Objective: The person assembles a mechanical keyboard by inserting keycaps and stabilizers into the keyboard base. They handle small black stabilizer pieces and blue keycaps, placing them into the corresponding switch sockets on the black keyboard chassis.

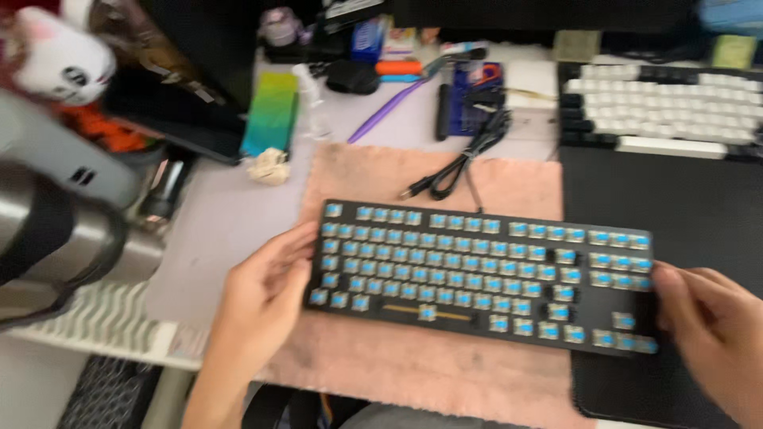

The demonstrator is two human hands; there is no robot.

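Black keyboard (485, 274), stripped of its caps so the blue switches stand bare, lies on a pink cloth (413, 365) spread over the desk. Left hand (266, 298) grasps its left end, fingers curled over the edge; right hand (707, 318) grasps its right end, fingertips on the corner.

Risks, as judged: the grip is at the two ends only, so a slip could drop the board onto its exposed switches. Pressing fingers could also bend a switch stem. A loose black cable (461, 163) lies just behind the board and could snag it.

Surface: crowded pale desk (222, 230). A second keyboard with white caps (660, 107) sits at the right rear, a black mat (675, 206) below it, pens and small tools beyond. A steel mug (56, 238) stands at the left. The picture is blurred.
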